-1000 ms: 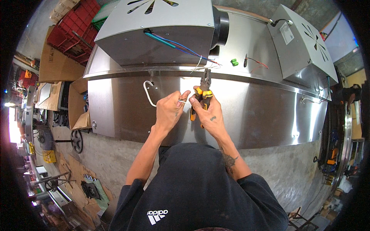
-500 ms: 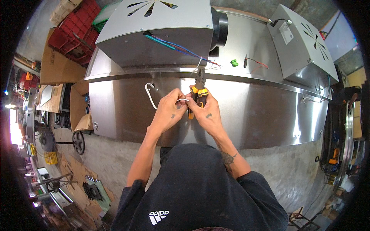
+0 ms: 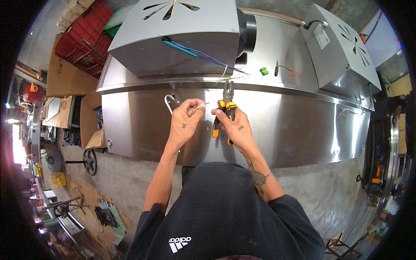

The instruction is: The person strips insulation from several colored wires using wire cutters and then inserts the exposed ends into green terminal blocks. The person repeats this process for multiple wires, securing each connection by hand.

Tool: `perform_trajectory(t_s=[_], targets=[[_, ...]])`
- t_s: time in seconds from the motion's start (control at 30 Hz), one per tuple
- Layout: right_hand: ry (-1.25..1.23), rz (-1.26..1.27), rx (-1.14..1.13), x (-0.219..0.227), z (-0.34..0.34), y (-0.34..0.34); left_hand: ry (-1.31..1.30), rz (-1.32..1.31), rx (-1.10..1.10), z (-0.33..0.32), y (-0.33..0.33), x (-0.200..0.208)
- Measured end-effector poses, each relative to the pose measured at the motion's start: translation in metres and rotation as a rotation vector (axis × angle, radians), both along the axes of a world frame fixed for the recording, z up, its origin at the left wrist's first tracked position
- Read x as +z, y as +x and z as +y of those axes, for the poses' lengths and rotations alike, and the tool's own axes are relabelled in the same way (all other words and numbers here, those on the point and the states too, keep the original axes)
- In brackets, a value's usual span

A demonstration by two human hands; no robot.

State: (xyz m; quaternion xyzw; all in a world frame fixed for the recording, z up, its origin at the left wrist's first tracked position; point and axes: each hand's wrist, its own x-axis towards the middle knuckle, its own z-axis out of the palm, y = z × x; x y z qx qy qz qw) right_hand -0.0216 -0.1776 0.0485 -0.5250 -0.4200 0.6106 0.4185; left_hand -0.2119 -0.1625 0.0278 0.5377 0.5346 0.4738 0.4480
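Pinched between the fingers of my left hand (image 3: pixel 185 119) is the end of a white cable (image 3: pixel 167 103), with a thin dark tip sticking out toward the right. The cable loops out of a hole in the front of a stainless steel sheet-metal body (image 3: pixel 143 125). My right hand (image 3: pixel 237 125) is wrapped round black-and-yellow pliers (image 3: pixel 229 92), whose jaws point away from me and stand slightly apart. Nothing shows between those jaws. A small gap separates the two hands, both held above the steel front.
Behind the steel edge stands a grey metal box (image 3: pixel 173 52) with blue and red wires (image 3: pixel 208 58) hanging out. Right of it lie green connectors (image 3: pixel 264 71) and a small dark tool (image 3: pixel 276 69) beside a red wire. Another grey box (image 3: pixel 342 47) stands far right.
My hands have drawn apart, the left moving left with the cable end. The pliers have turned more upright in my right hand, and their jaws and handles now spread wider.
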Motion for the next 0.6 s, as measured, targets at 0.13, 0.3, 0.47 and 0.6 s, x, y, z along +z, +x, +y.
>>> perform_trajectory(t_s=[0.13,0.3,0.47,0.6], targets=[[0.082,-0.076,0.030,-0.023,-0.006,-0.003,-0.120,-0.091,0.047,-0.002,0.002,0.014],[0.067,-0.149,0.106,-0.029,-0.007,-0.003,-0.224,-0.162,0.085,0.002,0.000,0.016],[0.049,-0.173,0.120,-0.025,-0.008,-0.005,-0.308,-0.258,0.007,0.008,-0.014,0.007],[0.109,-0.135,0.052,-0.026,-0.008,-0.007,-0.300,-0.189,0.019,0.005,-0.006,0.016]])
